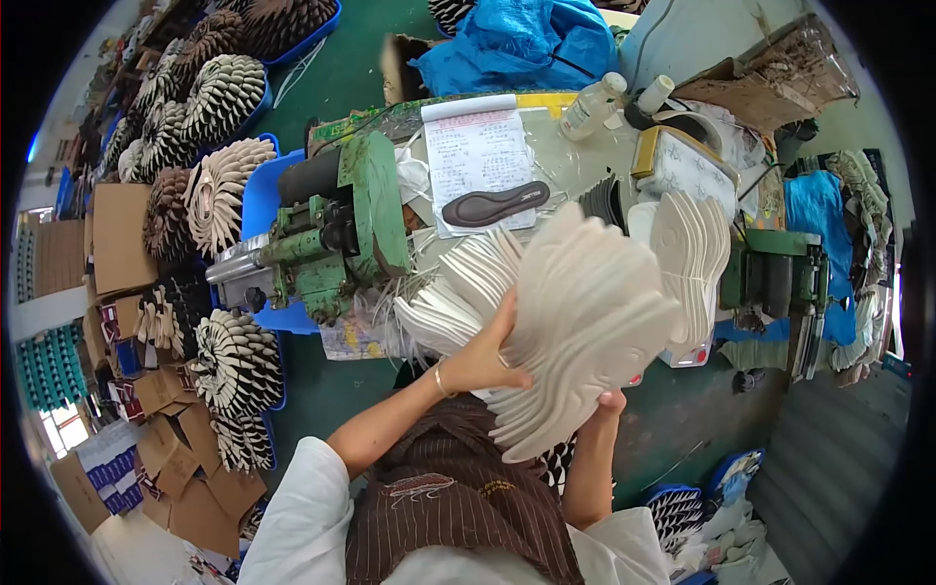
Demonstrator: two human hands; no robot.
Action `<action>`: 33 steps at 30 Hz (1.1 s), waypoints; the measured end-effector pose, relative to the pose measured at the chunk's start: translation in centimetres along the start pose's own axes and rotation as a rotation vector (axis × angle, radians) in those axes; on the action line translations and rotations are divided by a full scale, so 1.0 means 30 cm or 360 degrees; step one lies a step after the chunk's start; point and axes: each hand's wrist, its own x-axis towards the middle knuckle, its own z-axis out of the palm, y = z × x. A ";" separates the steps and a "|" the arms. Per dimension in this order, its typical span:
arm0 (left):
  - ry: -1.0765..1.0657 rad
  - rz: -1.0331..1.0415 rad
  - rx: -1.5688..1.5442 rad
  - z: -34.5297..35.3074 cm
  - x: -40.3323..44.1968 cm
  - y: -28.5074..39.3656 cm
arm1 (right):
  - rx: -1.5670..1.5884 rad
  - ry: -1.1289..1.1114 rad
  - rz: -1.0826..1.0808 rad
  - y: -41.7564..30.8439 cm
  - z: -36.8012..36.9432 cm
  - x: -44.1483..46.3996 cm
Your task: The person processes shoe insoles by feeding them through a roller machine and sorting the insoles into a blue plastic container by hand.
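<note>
A thick fanned stack of white shoe insoles (585, 322) is held up in front of my body. My left hand (490, 353) grips its left side, thumb lying over the lower edge. On the lower right, my right hand (606, 405) holds the same stack from beneath; most of its fingers are hidden behind the insoles. Behind my left hand, more white insoles (453, 297) lie fanned on the table. Another upright stack of pale insoles (694, 244) stands to the right. A single dark insole (495, 204) rests on a written notepad (475, 146).
A green machine (375, 210) stands at the left, and another green machine (780, 278) at the right. A clear bottle (590, 107) and a tissue box (682, 161) sit at the back. Blue baskets with insoles (234, 361) and cardboard boxes (180, 453) line the left.
</note>
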 end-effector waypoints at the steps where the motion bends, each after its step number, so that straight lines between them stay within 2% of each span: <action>1: 0.0027 -0.0041 -0.0024 0.002 -0.043 0.009 | -0.0047 0.0026 0.0029 -0.003 0.040 -0.009; 4: 0.0226 0.0065 -0.0043 0.000 -0.158 -0.009 | -0.0496 -0.0103 0.0079 0.003 0.155 -0.015; 5: 0.0292 0.0024 0.0111 -0.007 -0.191 0.049 | -0.0643 -0.0160 0.0088 0.029 0.172 -0.017; 7: 0.0237 0.0027 0.0455 -0.085 -0.280 -0.055 | -0.0718 -0.0316 0.0177 0.086 0.250 -0.049; 9: 0.0376 0.0020 0.0505 -0.142 -0.390 -0.135 | -0.0803 -0.0451 0.0203 0.141 0.362 -0.090; 12: 0.0677 0.0011 0.0428 -0.251 -0.575 -0.231 | -0.1106 -0.0746 0.0055 0.252 0.458 -0.128; 14: 0.0871 -0.0014 0.0184 -0.300 -0.671 -0.149 | -0.1349 -0.0950 -0.0163 0.310 0.632 -0.100; 17: 0.1079 0.0206 0.0457 -0.443 -0.830 -0.032 | -0.1874 -0.0933 -0.0413 0.458 0.818 -0.107; 18: 0.1159 0.0297 0.0512 -0.496 -0.881 -0.002 | -0.1736 -0.0827 -0.0450 0.543 0.873 -0.127; 20: 0.1408 0.0644 0.0104 -0.604 -0.973 0.007 | -0.1461 -0.0636 -0.0516 0.722 0.988 -0.159; 23: 0.1562 0.0340 0.0179 -0.768 -1.134 0.013 | -0.1701 -0.0760 -0.0582 0.892 1.093 -0.157; 25: 0.1659 0.0429 0.0366 -0.897 -1.259 -0.069 | -0.1843 -0.0796 -0.0563 0.995 1.155 -0.159; 26: 0.1597 0.0373 0.0076 -0.867 -1.257 0.052 | -0.1918 -0.0775 -0.0493 1.042 1.175 -0.168; 28: 0.1598 0.0541 0.0493 -0.971 -1.299 -0.047 | -0.1610 -0.0705 -0.0229 1.133 1.225 -0.185; 31: 0.1484 0.0633 0.0089 -0.957 -1.287 0.081 | -0.1601 -0.0397 -0.0138 1.223 1.239 -0.187; 33: 0.1346 0.0616 -0.0002 -1.023 -1.302 -0.018 | -0.1307 -0.0393 -0.0072 1.252 1.233 -0.165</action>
